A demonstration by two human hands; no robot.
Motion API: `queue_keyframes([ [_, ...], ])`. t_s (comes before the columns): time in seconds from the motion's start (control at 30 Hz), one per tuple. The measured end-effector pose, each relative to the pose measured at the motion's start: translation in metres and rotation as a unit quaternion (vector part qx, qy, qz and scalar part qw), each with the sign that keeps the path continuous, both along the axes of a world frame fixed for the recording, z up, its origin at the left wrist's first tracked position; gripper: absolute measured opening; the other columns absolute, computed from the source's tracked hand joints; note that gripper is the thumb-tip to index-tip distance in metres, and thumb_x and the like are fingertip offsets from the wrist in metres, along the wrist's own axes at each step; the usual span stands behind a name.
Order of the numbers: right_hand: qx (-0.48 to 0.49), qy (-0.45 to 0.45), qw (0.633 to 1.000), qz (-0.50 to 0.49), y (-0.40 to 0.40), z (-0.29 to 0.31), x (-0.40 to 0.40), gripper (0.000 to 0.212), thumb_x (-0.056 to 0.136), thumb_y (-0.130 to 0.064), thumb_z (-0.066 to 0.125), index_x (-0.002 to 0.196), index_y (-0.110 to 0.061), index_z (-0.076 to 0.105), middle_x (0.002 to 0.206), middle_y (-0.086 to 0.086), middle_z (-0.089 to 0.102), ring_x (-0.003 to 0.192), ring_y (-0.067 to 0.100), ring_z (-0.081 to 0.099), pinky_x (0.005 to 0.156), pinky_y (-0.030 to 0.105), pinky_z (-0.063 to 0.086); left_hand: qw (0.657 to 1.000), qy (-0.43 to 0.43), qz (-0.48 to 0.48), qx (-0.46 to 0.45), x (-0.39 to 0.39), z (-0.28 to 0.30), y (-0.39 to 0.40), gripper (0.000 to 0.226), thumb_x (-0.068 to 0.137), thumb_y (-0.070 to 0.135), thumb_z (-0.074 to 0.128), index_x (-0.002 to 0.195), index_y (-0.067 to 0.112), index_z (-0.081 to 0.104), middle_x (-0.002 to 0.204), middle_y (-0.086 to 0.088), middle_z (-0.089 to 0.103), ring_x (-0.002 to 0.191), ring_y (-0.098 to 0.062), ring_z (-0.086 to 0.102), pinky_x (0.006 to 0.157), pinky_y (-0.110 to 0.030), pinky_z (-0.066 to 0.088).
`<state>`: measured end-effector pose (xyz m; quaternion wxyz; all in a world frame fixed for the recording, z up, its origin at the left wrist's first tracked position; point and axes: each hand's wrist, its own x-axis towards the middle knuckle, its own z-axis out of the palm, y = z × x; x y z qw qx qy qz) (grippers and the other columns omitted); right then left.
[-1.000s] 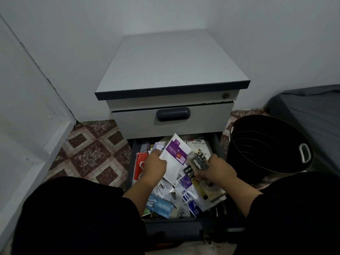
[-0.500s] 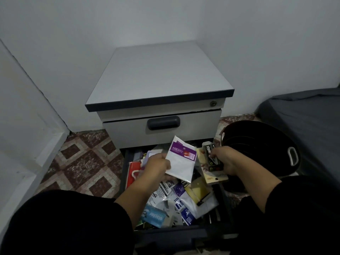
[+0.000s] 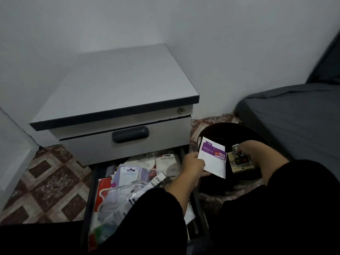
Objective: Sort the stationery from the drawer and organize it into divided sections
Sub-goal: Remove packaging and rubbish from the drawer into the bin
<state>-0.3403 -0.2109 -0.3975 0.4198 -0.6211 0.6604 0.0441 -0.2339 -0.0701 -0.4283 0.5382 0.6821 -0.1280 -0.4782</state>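
Head view: a person crouches before a small grey cabinet (image 3: 117,92) set in a corner, its upper drawer closed with a dark handle (image 3: 130,134) and a keyhole (image 3: 180,110) at the cabinet's 3 o'clock edge. The bottom drawer (image 3: 86,208) is pulled out toward 6 o'clock and holds a loose heap of packaged stationery: a card printed "STAPLER SET" (image 3: 167,163) at the heap's 1 o'clock, clear blister packs (image 3: 117,197) in the middle, and a red-and-white pack (image 3: 101,190) at 9 o'clock.

At 3 o'clock from the drawer, a black round bin (image 3: 207,133) stands on the patterned tile floor (image 3: 46,183), just beside the cabinet. The left hand (image 3: 193,165) reaches across from the drawer side, fingers and thumb pinched on the lower left edge of a white packet with a purple "KREAT" label (image 3: 214,159), holding it tilted over the bin's 9 o'clock rim. The right hand (image 3: 247,150) is over the bin's opening at 3 o'clock from the packet, fingers curled down around a small dark stapler pack (image 3: 239,159) on a tan card; the exact grip is partly hidden by the hand itself.

Both forearms come out of black sleeves (image 3: 161,218). A dark grey mattress (image 3: 294,116) lies at 3 o'clock beyond the bin.
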Motion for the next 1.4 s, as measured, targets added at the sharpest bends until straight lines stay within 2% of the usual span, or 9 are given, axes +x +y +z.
queue_keyframes([
  [0.2, 0.094, -0.059, 0.993, -0.031, 0.005, 0.001, 0.011, 0.025, 0.103, -0.02, 0.037, 0.104, 0.001, 0.05, 0.1, 0.021, 0.053, 0.098, 0.032, 0.049, 0.101, 0.043, 0.034, 0.998, 0.035, -0.044, 0.014, 0.004, -0.029, -0.032, 0.054, 0.095, 0.02, 0.053, 0.145, 0.011, 0.035, 0.145, -0.009, 0.044, 0.118, -0.024, 0.055, 0.085, -0.027, 0.051],
  [0.33, 0.092, -0.002, 0.994, 0.059, 0.02, 0.009, 0.028, 0.046, 0.104, -0.02, 0.036, 0.144, 0.002, 0.03, 0.145, 0.021, 0.037, 0.13, 0.033, 0.039, 0.101, 0.043, 0.033, 0.997, 0.052, -0.062, -0.002, 0.012, -0.024, -0.023, 0.024, 0.096, 0.013, 0.051, 0.12, 0.014, 0.055, 0.113, -0.007, 0.061, 0.094, -0.016, 0.06, 0.083, -0.027, 0.05],
  [0.4, 0.088, 0.039, 0.985, 0.141, 0.03, 0.007, 0.034, 0.04, 0.103, -0.017, 0.037, 0.14, -0.001, 0.038, 0.128, 0.018, 0.051, 0.106, 0.029, 0.05, 0.082, 0.041, 0.039, 0.997, 0.053, -0.046, -0.01, 0.017, -0.023, -0.014, 0.021, 0.097, 0.006, 0.049, 0.086, 0.024, 0.051, 0.082, -0.001, 0.053, 0.071, -0.011, 0.051, 0.068, -0.023, 0.045],
  [0.5, 0.149, 0.052, 0.965, 0.208, 0.044, 0.0, 0.041, 0.022, 0.103, -0.018, 0.039, 0.119, -0.008, 0.05, 0.088, 0.007, 0.052, 0.071, 0.021, 0.045, 0.062, 0.03, 0.038, 0.999, 0.042, -0.027, -0.01, 0.027, -0.019, 0.009, 0.031, 0.096, 0.001, 0.046, 0.081, 0.028, 0.048, 0.075, 0.002, 0.048, 0.067, -0.011, 0.045, 0.063, -0.021, 0.04],
  [0.67, 0.072, 0.122, 0.936, 0.322, 0.061, -0.011, 0.049, 0.03, 0.092, -0.007, 0.054, 0.117, 0.006, 0.063, 0.11, 0.011, 0.061, 0.096, 0.027, 0.054, 0.07, 0.03, 0.046, 1.0, 0.029, 0.009, -0.003, 0.044, -0.008, 0.06, 0.053, 0.095, 0.003, 0.051, 0.145, 0.008, 0.033, 0.101, -0.009, 0.061, 0.079, -0.016, 0.059, 0.074, -0.025, 0.051],
  [1.1, 0.093, 0.14, 0.933, 0.318, 0.109, -0.019, 0.057, 0.018, 0.098, -0.012, 0.045, 0.082, -0.005, 0.05, 0.079, 0.013, 0.05, 0.063, 0.023, 0.047, 0.042, 0.02, 0.042, 0.991, -0.088, 0.057, 0.087, 0.09, 0.003, 0.209, 0.033, 0.091, -0.003, 0.054, 0.123, 0.003, 0.052, 0.085, -0.016, 0.058, 0.074, -0.022, 0.054, 0.061, -0.028, 0.045],
  [1.23, -0.154, 0.079, 0.939, 0.296, 0.132, -0.032, 0.067, 0.029, 0.094, -0.013, 0.047, 0.119, 0.001, 0.052, 0.124, 0.02, 0.054, 0.112, 0.034, 0.055, 0.087, 0.033, 0.045, 0.969, -0.206, 0.061, 0.121, 0.096, -0.015, 0.211, 0.026, 0.091, 0.005, 0.052, 0.117, 0.005, 0.059, 0.083, -0.007, 0.063, 0.074, -0.02, 0.056, 0.065, -0.032, 0.046],
  [1.3, -0.2, 0.028, 0.934, 0.293, 0.149, -0.036, 0.076, 0.01, 0.091, -0.012, 0.05, 0.093, -0.004, 0.055, 0.105, 0.018, 0.058, 0.105, 0.033, 0.059, 0.079, 0.031, 0.045, 0.943, -0.296, 0.02, 0.15, 0.095, -0.022, 0.207, 0.027, 0.093, 0.012, 0.05, 0.118, 0.011, 0.06, 0.089, -0.004, 0.065, 0.072, -0.018, 0.057, 0.065, -0.032, 0.046],
  [1.4, -0.135, 0.031, 0.936, 0.323, 0.173, -0.048, 0.085, 0.028, 0.093, -0.024, 0.055, 0.069, -0.014, 0.045, 0.077, 0.004, 0.051, 0.082, 0.024, 0.056, 0.069, 0.029, 0.047, 0.9, -0.401, -0.073, 0.155, 0.089, -0.03, 0.2, 0.042, 0.091, 0.024, 0.06, 0.131, 0.017, 0.053, 0.125, -0.004, 0.06, 0.103, -0.017, 0.058, 0.088, -0.031, 0.049],
])
